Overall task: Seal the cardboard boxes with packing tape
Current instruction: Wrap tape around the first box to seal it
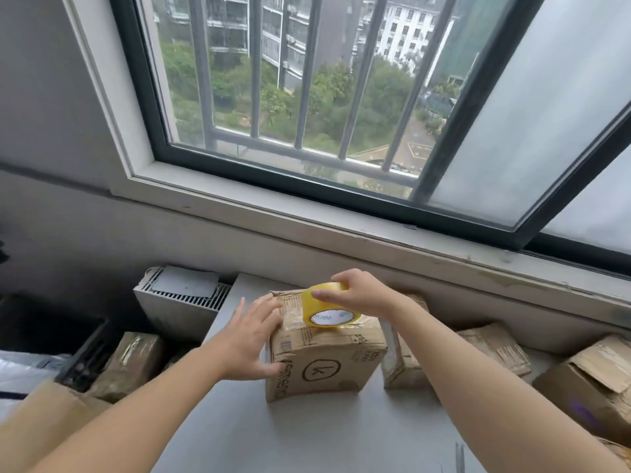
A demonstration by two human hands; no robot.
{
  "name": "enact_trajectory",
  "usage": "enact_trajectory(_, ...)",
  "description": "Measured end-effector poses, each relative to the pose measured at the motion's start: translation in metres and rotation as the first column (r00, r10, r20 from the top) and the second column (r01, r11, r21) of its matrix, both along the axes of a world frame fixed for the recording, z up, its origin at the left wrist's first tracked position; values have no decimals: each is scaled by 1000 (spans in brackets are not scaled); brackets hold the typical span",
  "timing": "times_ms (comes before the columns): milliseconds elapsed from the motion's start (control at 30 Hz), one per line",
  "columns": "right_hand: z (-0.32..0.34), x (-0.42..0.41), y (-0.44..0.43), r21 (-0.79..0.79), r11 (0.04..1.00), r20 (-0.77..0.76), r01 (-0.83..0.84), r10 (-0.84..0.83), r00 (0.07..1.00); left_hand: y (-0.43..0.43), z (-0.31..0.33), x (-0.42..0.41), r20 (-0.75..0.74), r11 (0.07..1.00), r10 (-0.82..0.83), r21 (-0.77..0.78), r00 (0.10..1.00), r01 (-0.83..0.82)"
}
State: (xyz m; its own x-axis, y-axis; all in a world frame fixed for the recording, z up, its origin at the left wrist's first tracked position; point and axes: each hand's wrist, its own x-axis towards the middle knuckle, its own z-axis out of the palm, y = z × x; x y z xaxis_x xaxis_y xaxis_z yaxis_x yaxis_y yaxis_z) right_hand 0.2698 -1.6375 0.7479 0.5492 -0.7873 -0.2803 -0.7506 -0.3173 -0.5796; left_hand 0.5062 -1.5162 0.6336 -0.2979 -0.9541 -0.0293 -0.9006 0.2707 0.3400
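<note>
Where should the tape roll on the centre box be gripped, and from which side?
Grip the tape roll across its width at the top of the rim, coming from above and the right, as the right hand does. It stands on edge on the box, core face toward the camera, so its bottom is blocked, and the left hand occupies the box's left side.

An upper-floor flat room — barred window (pixel 307 97), radiator (pixel 181 302), piled cardboard boxes (pixel 495 349).
</note>
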Motion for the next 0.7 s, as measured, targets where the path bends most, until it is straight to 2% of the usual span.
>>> enact_trajectory(100,-2,1,-2,18,999,9,30,-30,1000,-12,5,-16,15,999,-16,-35,1000,17)
enact_trajectory(267,-11,4,-3,7,999,-8,53,-53,999,-15,2,-44,-97,998,22,-54,995,-28)
enact_trajectory(500,-14,6,-13,-38,999,-22,35,-36,999,-6,-9,-36,56,998,60,11,997,-61)
enact_trajectory(600,-9,16,-17,-109,993,-138,-49,33,990,-4,-12,-37,125,998,65,8,990,-66)
enact_trajectory(700,3,12,-25,-245,954,-348,-171,79,934,-2,-16,-31,188,998,52,10,981,-55)
